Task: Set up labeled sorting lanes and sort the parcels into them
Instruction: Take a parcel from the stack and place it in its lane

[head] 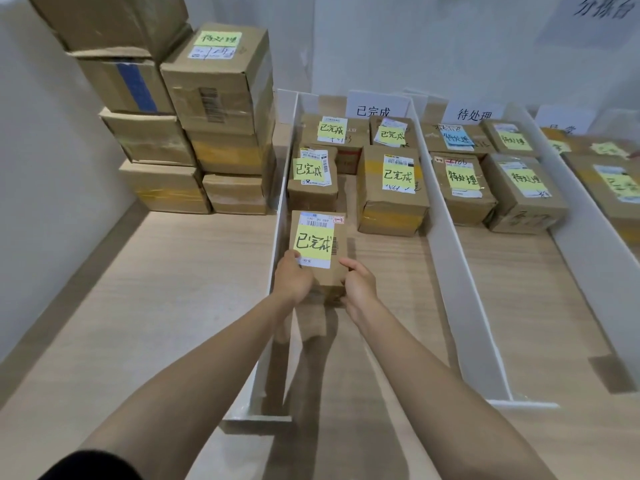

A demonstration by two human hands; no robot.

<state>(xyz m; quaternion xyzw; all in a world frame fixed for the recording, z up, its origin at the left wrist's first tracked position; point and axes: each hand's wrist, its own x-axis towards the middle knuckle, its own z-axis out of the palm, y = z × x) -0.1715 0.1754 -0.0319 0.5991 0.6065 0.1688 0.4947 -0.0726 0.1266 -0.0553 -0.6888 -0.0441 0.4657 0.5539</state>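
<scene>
Both hands (325, 284) grip a brown parcel (320, 252) bearing a yellow note.

Yellow note (313, 243) on parcel (329, 278) reads 已完成; left lane sign (375, 107) 已完成; next sign (473, 113) 待处理.

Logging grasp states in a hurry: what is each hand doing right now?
Left hand: grips the left side of the small parcel.
Right hand: grips the same parcel's right side.

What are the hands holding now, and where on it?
A small cardboard parcel with a yellow note, gripped at its near end: left hand on the left corner, right hand on the right.
</scene>
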